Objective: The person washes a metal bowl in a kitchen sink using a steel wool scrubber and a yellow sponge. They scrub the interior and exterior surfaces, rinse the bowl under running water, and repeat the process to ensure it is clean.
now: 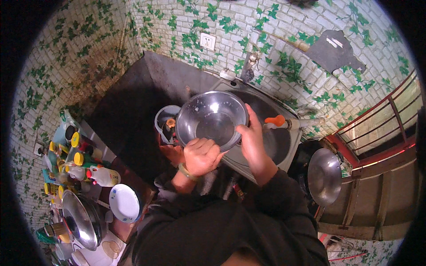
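Observation:
A shiny stainless-steel bowl [216,124] is held up in front of me, tilted so its inside shows. A few pale drops or specks cling to its far inner wall. My left hand [202,155], with a bangle at the wrist, is curled at the near rim. My right hand [252,141] grips the right side, its thumb over the edge. Behind and below the bowl is a metal sink [278,143], partly hidden by it. A faucet with an orange handle [275,120] reaches over the sink from the right.
Left of the bowl stands a light-rimmed container [159,116] with items inside. Several condiment bottles [106,176], a white floral dish [124,202] and a large pan lid [78,221] crowd the left. A wok [324,178] stands right of the sink, near a barred window [382,116].

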### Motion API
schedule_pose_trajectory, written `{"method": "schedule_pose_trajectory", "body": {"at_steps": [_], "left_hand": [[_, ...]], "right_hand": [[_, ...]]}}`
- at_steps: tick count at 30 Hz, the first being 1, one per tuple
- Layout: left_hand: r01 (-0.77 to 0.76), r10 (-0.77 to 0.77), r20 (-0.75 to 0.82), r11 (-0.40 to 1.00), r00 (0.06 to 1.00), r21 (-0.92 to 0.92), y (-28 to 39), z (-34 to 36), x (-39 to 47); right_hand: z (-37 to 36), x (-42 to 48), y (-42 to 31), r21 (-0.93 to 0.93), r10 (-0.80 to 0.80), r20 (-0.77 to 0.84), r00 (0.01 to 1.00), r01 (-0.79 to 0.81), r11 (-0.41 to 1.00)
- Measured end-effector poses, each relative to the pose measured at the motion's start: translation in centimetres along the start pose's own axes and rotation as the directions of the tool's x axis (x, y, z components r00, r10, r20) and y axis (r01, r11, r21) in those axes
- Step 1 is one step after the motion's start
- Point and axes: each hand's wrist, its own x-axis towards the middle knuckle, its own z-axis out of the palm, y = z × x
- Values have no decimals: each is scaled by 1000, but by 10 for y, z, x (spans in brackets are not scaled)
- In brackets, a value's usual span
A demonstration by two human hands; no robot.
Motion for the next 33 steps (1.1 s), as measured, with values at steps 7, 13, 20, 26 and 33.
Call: {"method": "schedule_pose_trajectory", "body": {"at_steps": [7,13,20,26,33], "left_hand": [[8,-7,104,1000,995,-10,-8,15,-11],[446,-459,-205,888,864,-108,-18,14,-16],[407,-886,381,-256,264,-877,-16,36,-32],[522,-661,744,-605,92,-602,-24,73,-61],[558,-596,803,-666,3,-496,-14,102,-58]], "right_hand": [[-18,16,46,136,-9,-137,990,28,990],[-34,12,68,250,58,-151,987,-19,968],[-55,10,75,225,47,-180,983,-6,974],[-77,2,67,205,179,-212,961,-135,969],[-136,-5,85,183,220,-241,945,-178,967]]}}
